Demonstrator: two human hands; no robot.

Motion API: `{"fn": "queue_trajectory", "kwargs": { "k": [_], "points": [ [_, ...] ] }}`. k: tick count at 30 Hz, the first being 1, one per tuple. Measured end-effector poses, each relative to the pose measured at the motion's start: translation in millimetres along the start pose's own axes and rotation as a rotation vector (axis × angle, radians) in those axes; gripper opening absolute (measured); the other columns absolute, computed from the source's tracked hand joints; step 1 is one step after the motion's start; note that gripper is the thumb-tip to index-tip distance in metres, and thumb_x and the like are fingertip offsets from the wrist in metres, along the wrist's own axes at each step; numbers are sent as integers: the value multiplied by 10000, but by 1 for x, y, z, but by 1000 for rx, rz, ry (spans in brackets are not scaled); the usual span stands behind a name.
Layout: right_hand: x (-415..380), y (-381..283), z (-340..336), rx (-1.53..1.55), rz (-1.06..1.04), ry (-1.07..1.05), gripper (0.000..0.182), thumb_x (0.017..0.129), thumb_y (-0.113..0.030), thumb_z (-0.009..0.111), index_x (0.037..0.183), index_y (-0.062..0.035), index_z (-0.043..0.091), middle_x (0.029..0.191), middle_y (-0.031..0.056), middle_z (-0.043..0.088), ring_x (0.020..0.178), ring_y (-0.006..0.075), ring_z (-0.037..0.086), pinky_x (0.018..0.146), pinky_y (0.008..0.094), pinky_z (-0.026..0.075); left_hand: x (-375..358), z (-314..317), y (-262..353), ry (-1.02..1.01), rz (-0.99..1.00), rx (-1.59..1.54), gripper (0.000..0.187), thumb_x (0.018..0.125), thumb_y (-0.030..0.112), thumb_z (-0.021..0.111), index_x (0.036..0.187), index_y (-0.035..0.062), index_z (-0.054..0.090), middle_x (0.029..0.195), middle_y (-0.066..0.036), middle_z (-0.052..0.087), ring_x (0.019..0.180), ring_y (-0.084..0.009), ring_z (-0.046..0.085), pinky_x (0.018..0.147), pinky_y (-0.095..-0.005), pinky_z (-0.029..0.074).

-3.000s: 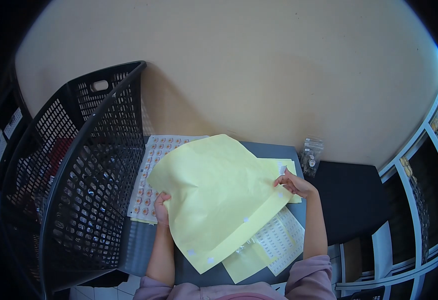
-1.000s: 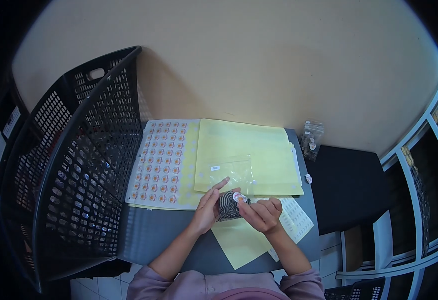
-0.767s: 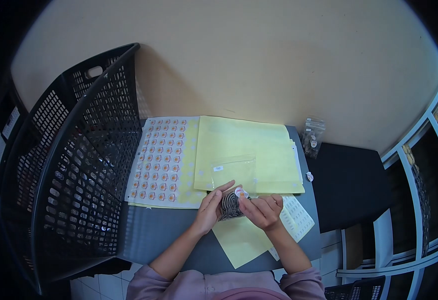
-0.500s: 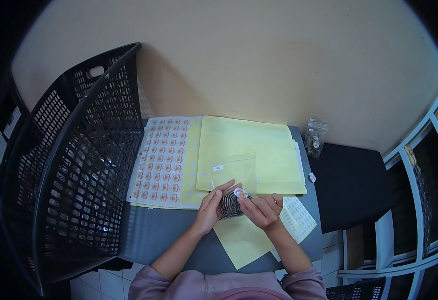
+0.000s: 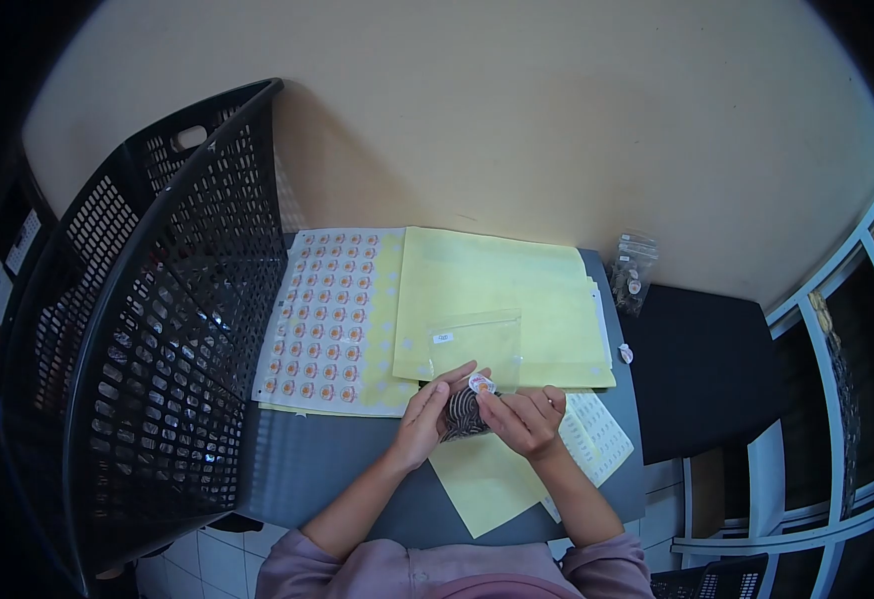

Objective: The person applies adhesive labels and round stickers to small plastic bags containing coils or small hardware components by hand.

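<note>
My left hand [image 5: 424, 419] holds a clear zip bag [image 5: 477, 337] by its left side, over the yellow sheets. Dark, striped contents [image 5: 465, 414] fill the bag's lower part, and a small white label shows near its top. At the bag's middle is a round sticker [image 5: 481, 383], white with a coloured print. The thumb and fingers of my right hand [image 5: 524, 417] are pinched at the sticker's lower right edge. A sheet of round stickers [image 5: 323, 319], partly bare on its right side, lies left of the bag.
A large black basket [image 5: 172, 329] holding packed bags stands at the left. Yellow sheets [image 5: 502, 270] and a small label sheet [image 5: 601, 439] lie on the grey table [image 5: 332, 459]. Filled bags [image 5: 631, 275] and a loose sticker [image 5: 625, 353] are at its right edge. Shelving [image 5: 826, 399] stands far right.
The bag has shifted slightly to the right and its upper part has tilted a little. Both hands keep nearly the same place and hold.
</note>
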State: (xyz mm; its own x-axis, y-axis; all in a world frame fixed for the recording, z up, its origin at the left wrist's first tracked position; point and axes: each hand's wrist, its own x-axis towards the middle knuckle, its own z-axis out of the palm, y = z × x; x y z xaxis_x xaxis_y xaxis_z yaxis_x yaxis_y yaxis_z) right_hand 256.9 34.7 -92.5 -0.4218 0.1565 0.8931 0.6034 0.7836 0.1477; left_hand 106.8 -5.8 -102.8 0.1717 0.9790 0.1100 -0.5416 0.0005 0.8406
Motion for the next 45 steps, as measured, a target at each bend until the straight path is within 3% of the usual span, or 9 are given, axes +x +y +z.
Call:
{"fn": "queue_trajectory", "kwargs": {
  "k": [7, 18, 20, 30, 36, 43, 45],
  "points": [
    [-1, 3, -1, -37, 40, 37, 173, 651, -125, 674, 821, -151, 652, 630, -64, 481, 566, 77, 480, 640, 250, 291, -1, -1, -1, 17, -38, -51, 414, 939, 214, 233, 1254, -42, 317, 1195, -161, 436, 1097, -185, 440, 933, -282, 355],
    [-2, 4, -3, -35, 15, 4, 186, 660, -127, 671, 843, -140, 644, 646, -68, 498, 560, 70, 479, 635, 243, 286, -3, -1, -6, -12, -57, 25, 409, 940, 198, 234, 1239, -68, 321, 1226, -166, 416, 1142, -191, 401, 964, -288, 312],
    [-1, 3, -3, -32, 13, 0, 153, 623, -112, 701, 758, -162, 646, 653, -66, 492, 555, 84, 481, 625, 255, 293, -3, 0, -6, -10, -70, 8, 407, 940, 195, 236, 1237, -70, 322, 1233, -168, 411, 1149, -193, 394, 968, -289, 306],
    [0, 4, -1, -27, 19, -29, 161, 616, -113, 701, 754, -163, 638, 647, -62, 497, 561, 84, 481, 632, 260, 292, -2, -2, -9, -17, -31, 50, 411, 933, 214, 257, 1220, -69, 338, 1218, -179, 427, 1130, -214, 416, 961, -322, 319],
    [2, 5, 0, 7, 48, -96, 180, 622, -115, 696, 788, -160, 642, 649, -67, 507, 575, 86, 473, 636, 262, 300, -1, -4, -10, -24, -26, 46, 407, 935, 207, 258, 1219, -71, 344, 1218, -168, 429, 1128, -204, 418, 961, -305, 317],
    [3, 3, 1, 145, 92, -297, 316, 663, -247, 675, 965, -164, 630, 709, -51, 524, 638, 112, 472, 639, 266, 310, 1, -6, -7, 62, -86, -130, 382, 923, 183, 303, 1222, -49, 350, 1222, -145, 436, 1102, -200, 448, 936, -314, 360],
    [1, 2, 0, 149, 87, -315, 339, 671, -269, 666, 995, -175, 624, 718, -49, 519, 658, 116, 472, 644, 268, 310, 1, -5, -7, 77, -69, 10, 359, 911, 145, 336, 1212, -48, 365, 1205, -140, 454, 1087, -190, 460, 925, -304, 367]
  ]
}}
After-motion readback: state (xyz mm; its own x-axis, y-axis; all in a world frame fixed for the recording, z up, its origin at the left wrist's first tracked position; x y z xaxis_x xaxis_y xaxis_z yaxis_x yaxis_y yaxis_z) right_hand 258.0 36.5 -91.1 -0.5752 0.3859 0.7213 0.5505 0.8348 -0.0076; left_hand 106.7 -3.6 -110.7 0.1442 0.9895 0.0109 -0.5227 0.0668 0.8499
